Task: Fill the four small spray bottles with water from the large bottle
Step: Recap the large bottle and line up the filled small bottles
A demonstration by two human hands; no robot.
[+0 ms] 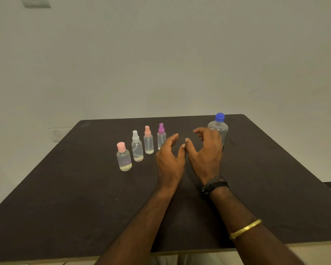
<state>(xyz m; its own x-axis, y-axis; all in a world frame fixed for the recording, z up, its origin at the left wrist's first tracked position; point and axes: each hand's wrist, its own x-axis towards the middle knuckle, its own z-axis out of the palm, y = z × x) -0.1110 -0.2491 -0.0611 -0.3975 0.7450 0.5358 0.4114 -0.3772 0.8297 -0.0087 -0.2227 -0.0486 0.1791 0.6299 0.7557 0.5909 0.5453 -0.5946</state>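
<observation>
Four small clear bottles stand in a slanted row on the dark table (pixel 65 197): a pink-capped bottle (pixel 123 156), a white spray bottle (pixel 137 147), a peach spray bottle (pixel 148 140) and a purple spray bottle (pixel 161 135). Each shows a little liquid at its bottom. The large clear bottle (pixel 219 126) with a blue cap stands upright at the back right. My left hand (pixel 169 159) hovers beside the purple bottle, fingers relaxed, holding nothing. My right hand (pixel 204 152) is in front of the large bottle with loosely curled fingers; I cannot tell whether it touches it.
A pale wall rises behind the table, with a wall socket (pixel 56 133) low at the left. The table's far edge lies just behind the bottles. A black band and a gold bangle sit on my right arm.
</observation>
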